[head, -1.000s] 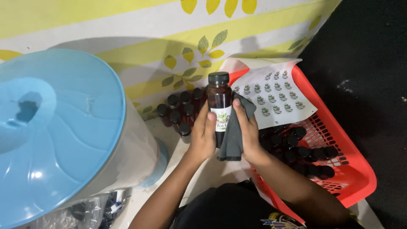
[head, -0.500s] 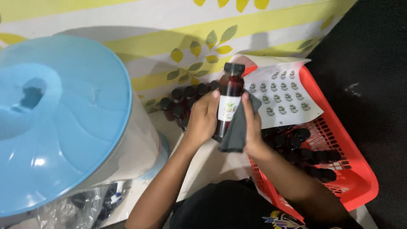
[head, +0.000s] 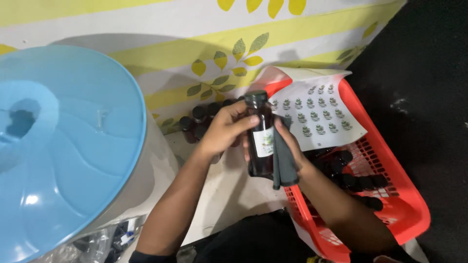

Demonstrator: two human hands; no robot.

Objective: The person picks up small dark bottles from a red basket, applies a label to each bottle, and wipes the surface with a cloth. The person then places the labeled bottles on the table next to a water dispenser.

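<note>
Gripping dark bottle [head: 260, 139] upright, cap up, left hand [head: 222, 131] wrapped, right hand [head: 287, 146] seemingly pressing grey cloth [head: 284, 163]

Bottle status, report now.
Left hand grips dark bottle near cap. Right hand presses grey cloth against its side. Nothing blocking; red basket alongside.

Looked like small home bottling setup on floor: leaf-patterned yellow-white mat [head: 204, 44], red plastic basket [head: 395, 195] of dark capped bottles [head: 351, 170], label sticker sheet [head: 317, 114], big blue-lidded drum [head: 63, 146].
</note>
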